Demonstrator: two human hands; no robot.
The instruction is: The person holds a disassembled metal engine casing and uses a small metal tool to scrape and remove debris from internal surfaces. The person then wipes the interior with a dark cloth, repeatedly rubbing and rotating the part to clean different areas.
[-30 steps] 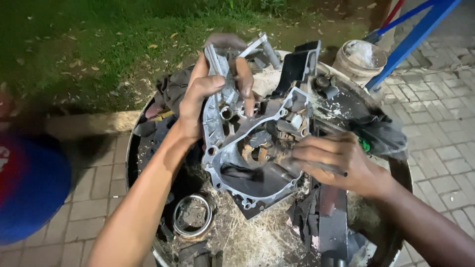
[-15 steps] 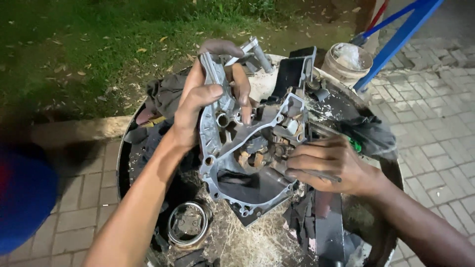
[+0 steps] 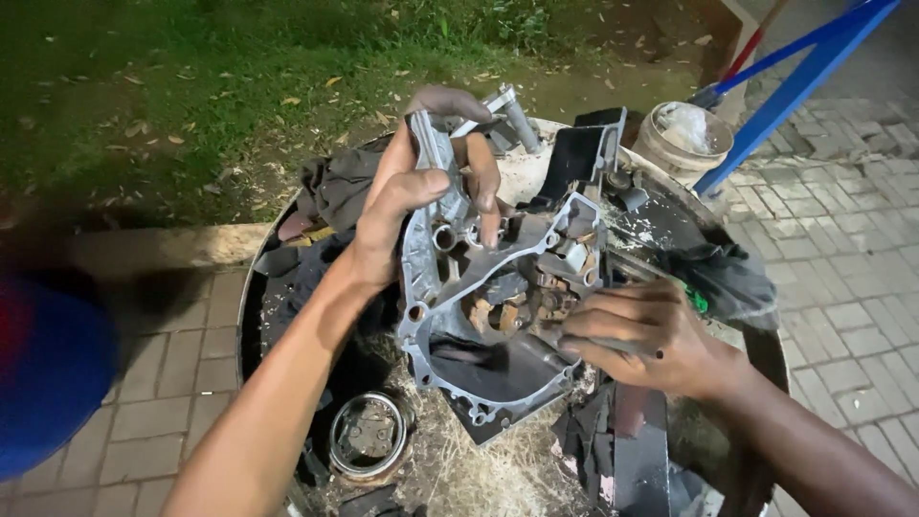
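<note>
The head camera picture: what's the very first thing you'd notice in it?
The big grey metal engine casing in the middle stands out first, propped up over a round tub full of dirty parts and rags. The left hand has a grip on its top edge, and the right hand works at its right side. Behind lie green grass and, top right, a white bucket.
</note>
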